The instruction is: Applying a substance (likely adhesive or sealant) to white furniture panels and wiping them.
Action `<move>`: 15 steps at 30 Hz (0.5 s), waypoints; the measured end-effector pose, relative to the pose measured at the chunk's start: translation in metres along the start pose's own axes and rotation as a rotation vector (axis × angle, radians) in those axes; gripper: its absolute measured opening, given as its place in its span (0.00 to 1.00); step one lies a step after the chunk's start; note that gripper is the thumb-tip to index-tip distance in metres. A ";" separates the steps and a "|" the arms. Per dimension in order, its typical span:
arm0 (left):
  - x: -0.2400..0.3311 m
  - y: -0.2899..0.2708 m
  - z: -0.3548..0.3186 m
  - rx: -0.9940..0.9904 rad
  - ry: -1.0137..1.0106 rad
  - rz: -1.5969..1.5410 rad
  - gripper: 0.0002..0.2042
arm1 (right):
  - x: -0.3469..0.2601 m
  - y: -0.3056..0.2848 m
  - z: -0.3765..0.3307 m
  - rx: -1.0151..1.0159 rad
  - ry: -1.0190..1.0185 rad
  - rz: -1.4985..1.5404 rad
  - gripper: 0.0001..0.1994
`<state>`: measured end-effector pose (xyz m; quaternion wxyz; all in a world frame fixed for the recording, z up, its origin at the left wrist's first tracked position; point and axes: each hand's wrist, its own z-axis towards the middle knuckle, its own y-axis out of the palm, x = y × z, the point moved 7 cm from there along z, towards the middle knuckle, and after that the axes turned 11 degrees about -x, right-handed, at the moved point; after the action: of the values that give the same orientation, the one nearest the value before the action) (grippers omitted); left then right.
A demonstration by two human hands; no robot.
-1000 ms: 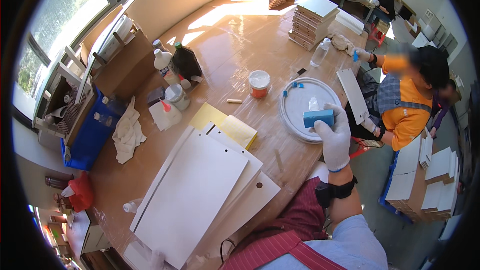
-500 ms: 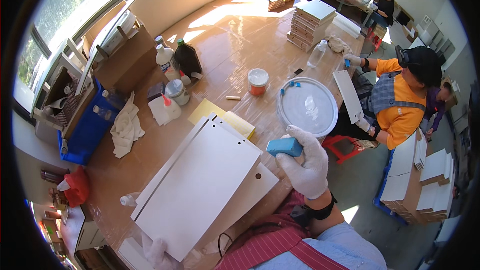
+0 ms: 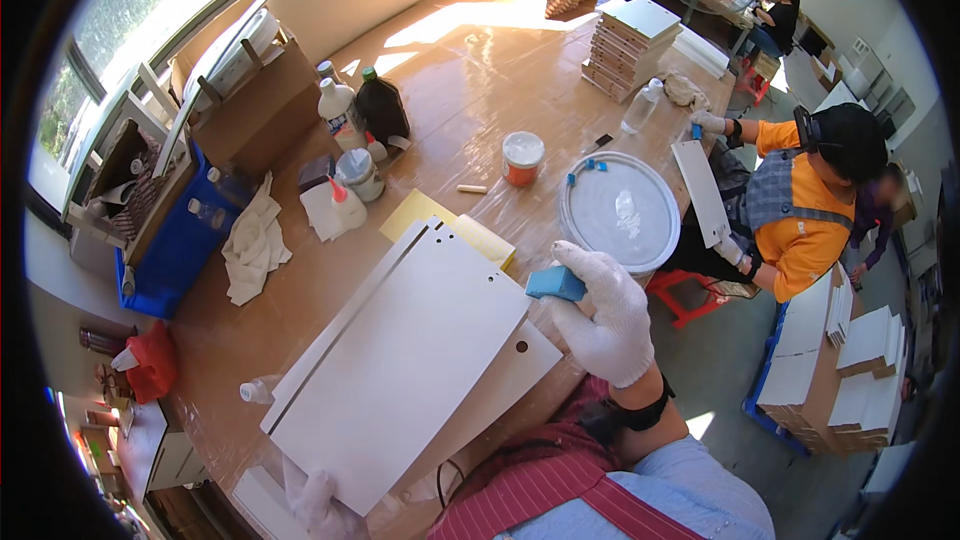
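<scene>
My right hand, in a white glove, grips a blue sponge at the right edge of a large white board. That board lies on top of other white boards on the wooden table. My left hand, also gloved, rests at the board's near corner by the lower edge of the view, its fingers only partly visible. A round white tray with a smear of glue sits just beyond the sponge.
Yellow sheets peek out behind the board. An orange tub, glue bottles, a rag and a blue crate stand to the left and behind. A seated person in orange holds a white panel. Stacked white boards lie far back.
My right hand lifted the blue sponge out of the round tray and carried it toward me, down to the right edge of the white board.
</scene>
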<state>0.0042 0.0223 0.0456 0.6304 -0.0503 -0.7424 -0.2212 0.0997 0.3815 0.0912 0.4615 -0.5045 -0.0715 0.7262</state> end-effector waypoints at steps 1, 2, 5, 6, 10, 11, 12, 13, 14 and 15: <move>0.000 0.001 0.001 0.003 0.004 0.007 0.33 | 0.002 -0.001 0.001 0.012 0.010 -0.013 0.27; 0.000 0.001 0.002 0.007 0.007 0.013 0.32 | 0.003 -0.001 0.001 0.023 0.021 -0.027 0.28; -0.001 0.003 0.001 0.028 0.020 0.033 0.32 | -0.001 -0.004 0.001 -0.011 0.049 0.042 0.28; 0.000 0.004 0.000 0.032 0.025 0.041 0.31 | 0.000 -0.003 0.001 -0.013 0.052 0.043 0.28; 0.001 0.008 0.001 0.046 0.043 0.069 0.30 | 0.003 -0.003 -0.001 0.040 0.035 -0.004 0.27; 0.001 0.009 0.002 0.049 0.047 0.075 0.30 | 0.008 -0.004 -0.002 0.074 0.072 0.078 0.27; 0.001 0.009 0.002 0.056 0.051 0.084 0.30 | 0.008 -0.003 -0.002 0.070 0.075 0.082 0.27; 0.000 0.008 0.003 0.064 0.055 0.093 0.30 | 0.004 0.001 0.002 0.026 0.032 0.034 0.27; 0.000 0.008 0.003 0.073 0.058 0.103 0.30 | 0.001 0.006 0.004 -0.018 -0.012 -0.013 0.27; 0.006 0.010 0.002 0.071 0.073 0.106 0.29 | 0.000 0.003 0.004 -0.012 -0.018 -0.017 0.27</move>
<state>0.0051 0.0304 0.0533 0.6693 -0.0591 -0.7226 -0.1625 0.0947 0.3809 0.0912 0.4639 -0.5002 -0.0842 0.7262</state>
